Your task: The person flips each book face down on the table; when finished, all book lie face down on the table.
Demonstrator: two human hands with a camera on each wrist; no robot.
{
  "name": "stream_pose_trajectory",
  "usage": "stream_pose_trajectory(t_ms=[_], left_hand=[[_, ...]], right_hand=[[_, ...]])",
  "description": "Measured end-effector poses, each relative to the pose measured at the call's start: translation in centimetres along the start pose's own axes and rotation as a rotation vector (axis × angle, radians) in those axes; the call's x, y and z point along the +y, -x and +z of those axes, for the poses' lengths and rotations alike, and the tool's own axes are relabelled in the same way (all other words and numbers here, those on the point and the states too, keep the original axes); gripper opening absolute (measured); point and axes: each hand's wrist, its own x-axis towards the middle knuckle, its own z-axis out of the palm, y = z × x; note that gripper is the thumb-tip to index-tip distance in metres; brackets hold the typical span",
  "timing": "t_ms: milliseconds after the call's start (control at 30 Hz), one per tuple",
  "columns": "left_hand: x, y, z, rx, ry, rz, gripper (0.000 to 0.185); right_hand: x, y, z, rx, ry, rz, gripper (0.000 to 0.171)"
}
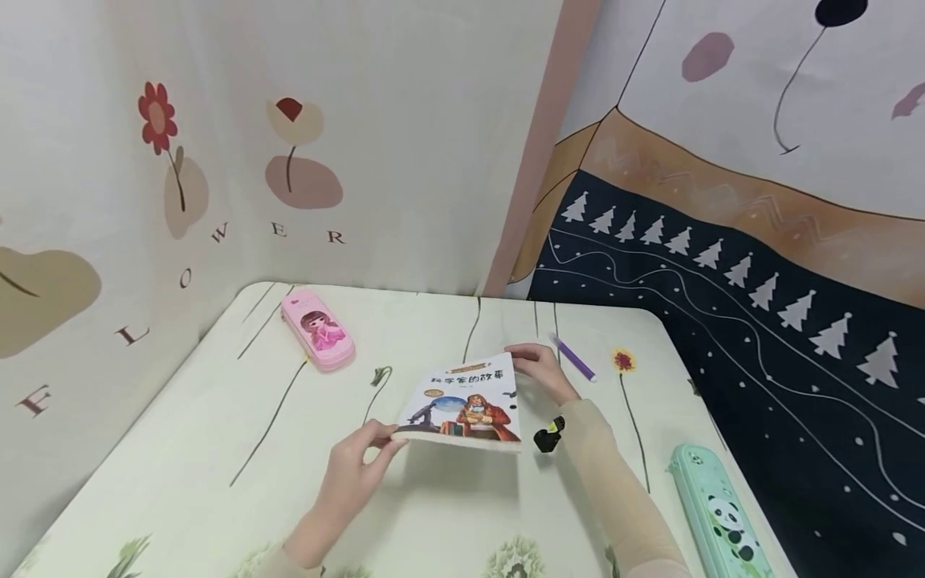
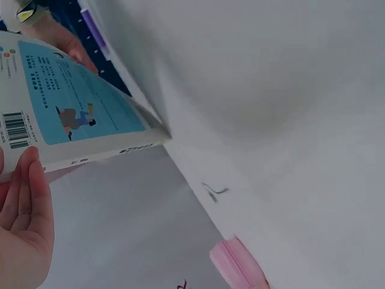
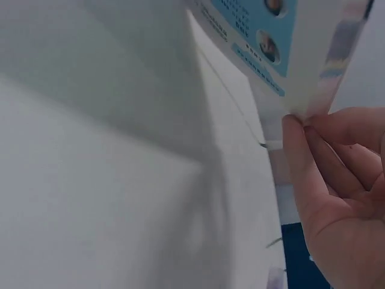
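A paperback book (image 1: 462,405) with an illustrated white cover is held above the table, front cover up and tilted. My left hand (image 1: 356,470) pinches its near left corner between thumb and fingers. At the far right corner, my right hand (image 1: 543,374) pinches the book the same way. From below, the left wrist view shows the blue and white back cover (image 2: 78,90) with a barcode and the spine. In the right wrist view, thumb and fingertips (image 3: 295,123) grip the corner of the pages. A shadow falls on the table under the book.
A pink pencil case (image 1: 318,329) lies at the back left, and a green panda pencil case (image 1: 723,514) near the right edge. Behind my right hand is a purple marker (image 1: 574,358). A small black object (image 1: 549,434) shows at my right wrist. Curtains (image 1: 405,144) hang behind the table.
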Motion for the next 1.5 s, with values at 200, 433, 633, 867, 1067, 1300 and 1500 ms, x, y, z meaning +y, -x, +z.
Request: stream_pose_trajectory(t_ms=[200,433,633,867,1067,1300,1500], left_hand=[[0.7,-0.5,-0.6,0.058,0.167,-0.167,0.013],[1.2,-0.3,-1.2,0.044,0.477,-0.494,0.010],[1.6,0.4,-1.1,0.062,0.650,-0.648,0.018],[0.8,2.9,-0.4,0.045,0.769,-0.632,0.015],[-0.2,4.6,0.3,-0.039,0.791,-0.659,0.018],[1.1,3.7,-0.6,-0.132,0.656,-0.917,0.030],[0.3,4.0,-0.8,-0.265,0.488,-0.965,0.028]], right_hand=[[-1.6,1.1,-1.6,-0.035,-0.017,0.018,0.035],[-2.8,1.7,-2.9,-0.067,-0.128,0.037,0.037],[-3.4,1.6,-3.2,-0.079,-0.273,0.059,0.040],[-4.5,1.2,-3.1,-0.106,-0.241,0.048,0.038],[-5.7,0.0,-2.8,-0.105,-0.119,0.068,0.038],[-7.0,-1.4,-2.0,-0.135,-0.053,0.065,0.031],[-7.8,-2.5,-0.8,-0.154,0.018,0.039,0.030]])
